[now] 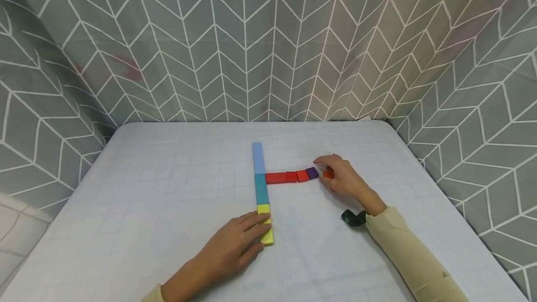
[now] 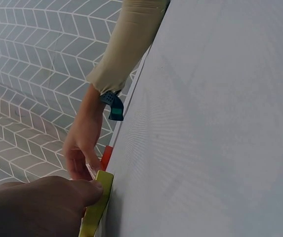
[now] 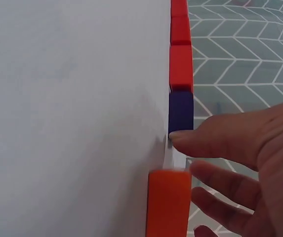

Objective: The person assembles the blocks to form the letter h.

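My left hand [image 1: 235, 243] rests on the yellow block [image 1: 267, 237], its fingers laid across the top and its thumb beside the near end. Beyond it, a teal block [image 1: 261, 190] and a light blue block [image 1: 258, 158] continue the upright line. From the teal block a row of red blocks [image 1: 275, 178] runs right, ending in a purple block [image 1: 312, 173] set slightly askew. My right hand [image 1: 341, 178] hovers at that end with bent, spread fingers. In the right wrist view its thumb tip meets the purple block [image 3: 181, 111]; the fingers lie near an orange block [image 3: 168, 205].
All the blocks lie on a white-covered table [image 1: 168, 176]. A patterned grey curtain [image 1: 260, 45] hangs behind and at both sides. A dark curved piece [image 1: 354, 218] sits at my right wrist. A bit of red shows behind my right hand.
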{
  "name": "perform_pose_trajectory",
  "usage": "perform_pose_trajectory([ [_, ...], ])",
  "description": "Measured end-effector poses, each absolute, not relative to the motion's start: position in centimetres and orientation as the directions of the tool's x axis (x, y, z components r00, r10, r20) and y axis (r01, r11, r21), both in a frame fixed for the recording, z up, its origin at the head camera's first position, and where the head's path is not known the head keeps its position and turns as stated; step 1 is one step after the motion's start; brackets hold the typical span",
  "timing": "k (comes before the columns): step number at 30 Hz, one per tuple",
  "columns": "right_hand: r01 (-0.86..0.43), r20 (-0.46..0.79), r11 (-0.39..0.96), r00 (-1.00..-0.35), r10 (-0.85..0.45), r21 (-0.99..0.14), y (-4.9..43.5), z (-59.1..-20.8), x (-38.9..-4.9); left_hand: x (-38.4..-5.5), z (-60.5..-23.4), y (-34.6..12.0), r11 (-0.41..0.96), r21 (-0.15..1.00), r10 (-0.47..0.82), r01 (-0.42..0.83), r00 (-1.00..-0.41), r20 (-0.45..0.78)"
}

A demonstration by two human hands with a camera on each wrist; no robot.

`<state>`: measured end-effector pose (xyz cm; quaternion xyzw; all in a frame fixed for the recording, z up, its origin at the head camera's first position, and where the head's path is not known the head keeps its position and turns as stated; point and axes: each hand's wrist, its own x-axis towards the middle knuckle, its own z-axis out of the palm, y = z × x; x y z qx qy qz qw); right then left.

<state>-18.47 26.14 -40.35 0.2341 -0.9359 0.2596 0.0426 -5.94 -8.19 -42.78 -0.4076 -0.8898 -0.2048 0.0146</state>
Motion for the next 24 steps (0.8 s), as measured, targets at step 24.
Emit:
perform_pose_trajectory([
  [24,-0.373,0.182,0.824,-0.928,-0.326,-0.427,29.9,-40.8,-17.5,-5.9,-42.8,-8.1,0.587,0.348,0.717,0.731,-0.669,0.196],
])
